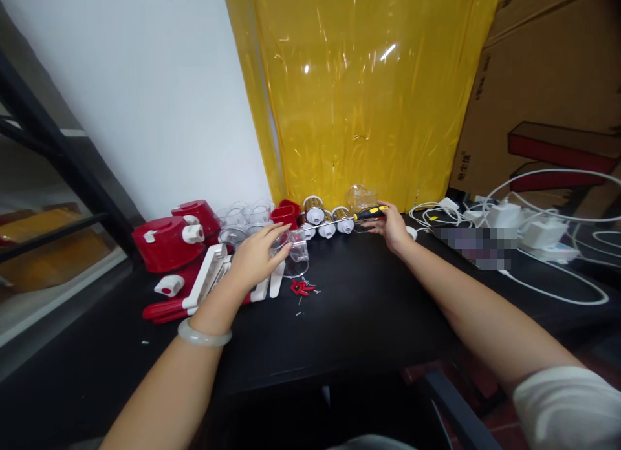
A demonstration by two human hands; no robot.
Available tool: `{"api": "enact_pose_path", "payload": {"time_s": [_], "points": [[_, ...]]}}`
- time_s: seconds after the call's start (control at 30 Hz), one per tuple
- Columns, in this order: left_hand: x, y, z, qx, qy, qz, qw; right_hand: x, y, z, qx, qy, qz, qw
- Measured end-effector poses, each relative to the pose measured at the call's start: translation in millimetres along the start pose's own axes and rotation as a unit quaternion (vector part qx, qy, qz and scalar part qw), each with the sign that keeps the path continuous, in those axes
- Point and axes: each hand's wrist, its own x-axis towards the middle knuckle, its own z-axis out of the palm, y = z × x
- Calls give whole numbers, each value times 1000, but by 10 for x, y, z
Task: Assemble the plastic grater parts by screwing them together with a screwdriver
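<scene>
In my right hand (394, 230) is a screwdriver (371, 213) with a yellow and black handle, its long thin shaft pointing left. My left hand (257, 259) has its fingers stretched out and the thumb apart, close to the shaft's tip. It overlaps a clear plastic cup (298, 259); whether it touches the cup or the shaft I cannot tell. Behind the shaft, several ribbed metallic cylinders with white ends (314, 212) are stacked. Small red pieces and screws (301, 287) lie in front of the cup.
Red housings (167, 243) and white-and-red handle parts (206, 278) stand at the left. Clear cups (247, 212) and red cups (285, 214) line the back. A tablet-like device (478, 246), white chargers (543, 233) and cables occupy the right. Yellow sheeting (369, 94) rises behind the black table (349, 327).
</scene>
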Motion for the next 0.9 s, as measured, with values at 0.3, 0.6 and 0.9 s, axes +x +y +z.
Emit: {"api": "enact_pose_path", "payload": {"time_s": [0.3,0.6,0.9], "points": [[-1,9,-2,2,-2,-5,1000,-8,-39,21,2,17,8,1000],[-2,-2,-3,-2,-3,3,1000,27,24,-11,-25,12,-12,1000],[1,8,-8,-5,-4,-1,1000,-43,-76,51,-6,38,18,999]]}}
